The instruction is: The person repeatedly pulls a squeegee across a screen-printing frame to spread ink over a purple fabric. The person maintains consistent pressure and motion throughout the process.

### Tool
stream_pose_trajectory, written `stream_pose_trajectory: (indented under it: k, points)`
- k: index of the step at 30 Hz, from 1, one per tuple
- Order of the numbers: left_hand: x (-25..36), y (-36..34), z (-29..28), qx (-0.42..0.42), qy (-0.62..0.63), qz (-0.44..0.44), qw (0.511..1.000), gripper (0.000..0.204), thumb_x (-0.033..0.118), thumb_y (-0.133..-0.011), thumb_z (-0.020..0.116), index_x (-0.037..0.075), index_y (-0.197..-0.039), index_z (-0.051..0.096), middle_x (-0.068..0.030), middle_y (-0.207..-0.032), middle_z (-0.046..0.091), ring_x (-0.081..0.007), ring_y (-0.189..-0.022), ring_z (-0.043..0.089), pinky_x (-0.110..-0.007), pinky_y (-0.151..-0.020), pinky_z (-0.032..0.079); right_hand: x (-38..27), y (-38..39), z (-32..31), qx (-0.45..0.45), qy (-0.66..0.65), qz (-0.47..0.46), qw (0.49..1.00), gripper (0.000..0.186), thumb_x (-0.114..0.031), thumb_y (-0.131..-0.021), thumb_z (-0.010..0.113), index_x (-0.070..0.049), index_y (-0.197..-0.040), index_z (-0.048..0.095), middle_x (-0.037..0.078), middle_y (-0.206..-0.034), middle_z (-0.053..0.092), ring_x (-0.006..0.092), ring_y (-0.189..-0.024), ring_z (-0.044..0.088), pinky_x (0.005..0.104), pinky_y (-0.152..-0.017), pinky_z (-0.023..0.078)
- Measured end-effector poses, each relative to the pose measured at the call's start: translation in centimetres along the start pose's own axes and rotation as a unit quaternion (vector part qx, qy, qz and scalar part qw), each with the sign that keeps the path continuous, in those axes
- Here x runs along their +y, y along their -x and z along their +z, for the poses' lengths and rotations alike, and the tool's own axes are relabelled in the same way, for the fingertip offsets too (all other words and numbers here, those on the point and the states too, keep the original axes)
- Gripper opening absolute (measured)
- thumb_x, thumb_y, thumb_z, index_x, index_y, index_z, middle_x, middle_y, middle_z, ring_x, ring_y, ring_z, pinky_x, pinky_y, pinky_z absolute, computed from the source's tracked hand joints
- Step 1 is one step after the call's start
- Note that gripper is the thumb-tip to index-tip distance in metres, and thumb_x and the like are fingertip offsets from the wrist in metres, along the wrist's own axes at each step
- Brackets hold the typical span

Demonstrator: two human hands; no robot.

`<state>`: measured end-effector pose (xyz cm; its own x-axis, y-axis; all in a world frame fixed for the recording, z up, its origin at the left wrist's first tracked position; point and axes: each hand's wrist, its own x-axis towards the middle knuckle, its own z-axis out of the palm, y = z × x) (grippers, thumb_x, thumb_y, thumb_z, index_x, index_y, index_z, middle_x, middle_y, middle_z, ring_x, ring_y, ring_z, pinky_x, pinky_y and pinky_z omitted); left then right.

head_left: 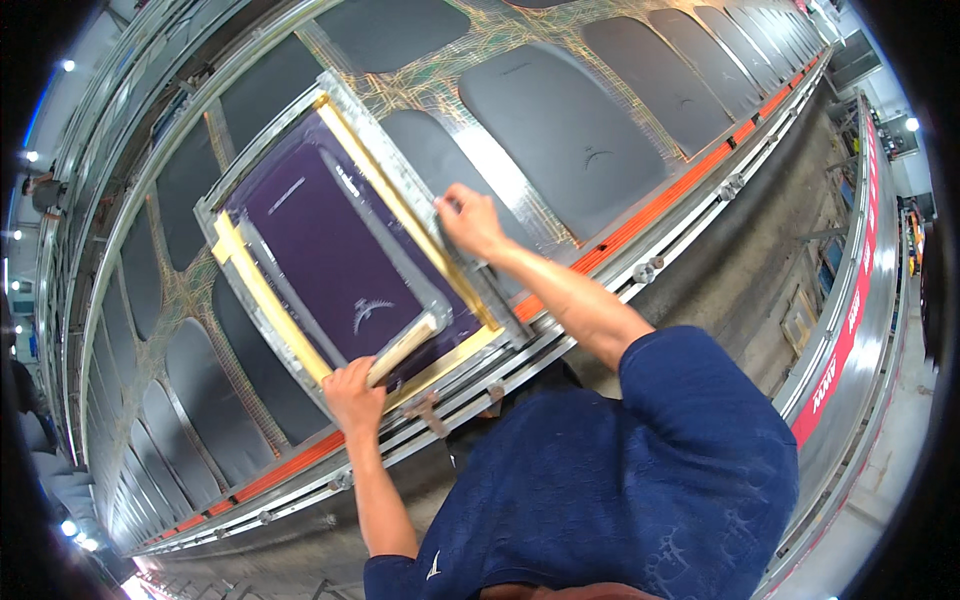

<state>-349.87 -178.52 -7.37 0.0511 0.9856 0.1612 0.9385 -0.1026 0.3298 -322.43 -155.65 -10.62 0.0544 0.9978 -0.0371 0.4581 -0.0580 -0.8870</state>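
Squeegee is part-hidden by left hand clasping it; I cannot tell if right hand grips anything

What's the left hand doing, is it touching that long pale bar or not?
Touching. The head view shows the left hand closed around the lower-left end of the pale bar, with no gap between them.

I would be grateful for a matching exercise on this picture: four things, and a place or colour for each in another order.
Things
1. pale bar
2. right hand
3. large framed panel
4. long edge strip

Places and colours
A. orange
B. gripped by the left hand
C. dark purple
D. at the right side of the frame

Pairs: 1-B, 2-D, 3-C, 4-A
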Motion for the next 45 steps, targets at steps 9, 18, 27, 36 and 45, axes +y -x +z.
stream_pose_trajectory:
  k: [9, 18, 27, 36, 45]
  points:
    - [-14.9, 8.8, -8.1, -0.009, -0.015, -0.002, 1.000, 0.038, 0.002, -0.061, 0.073, 0.010, -0.099, 0.074, -0.0032, -0.100, 0.075, -0.0251, -0.084, 0.065, -0.039, -0.082, 0.044, -6.7, 8.6, 16.4, -0.033, -0.055, 0.008, 0.998, 0.027, -0.027, -0.095, 0.063, -0.001, -0.099, 0.067, 0.027, -0.086, 0.069, 0.0466, -0.086, 0.069, 0.0512, -0.080, 0.053]
    - [-13.5, 14.8, -6.6, 0.014, -0.031, 0.016, 0.999, 0.052, 0.003, -0.056, 0.073, 0.009, -0.107, 0.074, 0.0006, -0.111, 0.074, -0.0213, -0.082, 0.062, -0.038, -0.082, 0.043, -6.2, 7.7, 18.5, -0.004, 0.048, -0.002, 0.999, 0.027, -0.029, -0.095, 0.066, -0.004, -0.104, 0.070, 0.023, -0.087, 0.072, 0.0391, -0.082, 0.071, 0.0446, -0.077, 0.054]
    - [-21.7, 3.5, -6.9, 0.034, -0.064, 0.060, 0.996, 0.040, 0.003, -0.068, 0.068, 0.008, -0.107, 0.073, 0.0003, -0.110, 0.072, -0.0189, -0.084, 0.059, -0.038, -0.081, 0.042, -10.2, 5.7, 17.8, -0.030, 0.319, -0.125, 0.939, 0.029, -0.033, -0.097, 0.066, -0.008, -0.112, 0.069, 0.021, -0.105, 0.071, 0.0381, -0.099, 0.067, 0.0498, -0.086, 0.052]
    - [-35.0, -22.0, -7.3, 0.022, -0.046, 0.073, 0.996, 0.018, 0.022, -0.075, 0.082, 0.016, -0.091, 0.078, -0.0020, -0.088, 0.076, -0.0259, -0.078, 0.067, -0.041, -0.078, 0.043, -22.8, -9.7, 28.4, -0.292, 0.196, -0.352, 0.868, 0.046, -0.041, -0.089, 0.075, -0.006, -0.118, 0.070, 0.019, -0.113, 0.071, 0.0372, -0.108, 0.067, 0.0442, -0.093, 0.052]
    - [-37.3, -29.4, -8.3, -0.107, -0.033, -0.043, 0.993, 0.048, 0.046, -0.070, 0.087, 0.018, -0.107, 0.079, -0.0138, -0.082, 0.075, -0.0334, -0.082, 0.073, -0.044, -0.079, 0.057, -24.2, -17.0, 36.6, -0.316, 0.369, -0.359, 0.797, 0.020, -0.021, -0.069, 0.077, -0.004, -0.080, 0.075, 0.021, -0.079, 0.072, 0.0406, -0.077, 0.071, 0.0490, -0.072, 0.056]
